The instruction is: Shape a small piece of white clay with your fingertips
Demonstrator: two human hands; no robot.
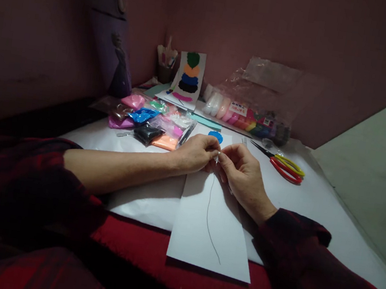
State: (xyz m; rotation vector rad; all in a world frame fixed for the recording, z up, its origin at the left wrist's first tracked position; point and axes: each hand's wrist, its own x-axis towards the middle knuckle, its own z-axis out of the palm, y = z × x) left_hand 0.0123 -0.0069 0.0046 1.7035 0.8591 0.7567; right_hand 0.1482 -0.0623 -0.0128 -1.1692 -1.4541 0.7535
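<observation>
My left hand (195,155) and my right hand (246,173) meet over the upper part of a white paper strip (199,226). Fingertips of both pinch a small white piece (218,154), which looks like soft modelling clay; most of it is hidden by the fingers. Just beyond them, a textured blue clay patch (215,136) sits at the strip's far end. A thin curved line (209,209) runs down the paper from below my fingers. The strip's near end hangs past the table edge.
Bagged coloured clay (143,116) lies left, beside a black pen (187,133). Red-and-yellow-handled scissors (286,169) rest right. Behind are a decorated card (191,75), a clear pack of clay (243,115) and a tool cup (164,71). A purple bottle (110,42) stands far left.
</observation>
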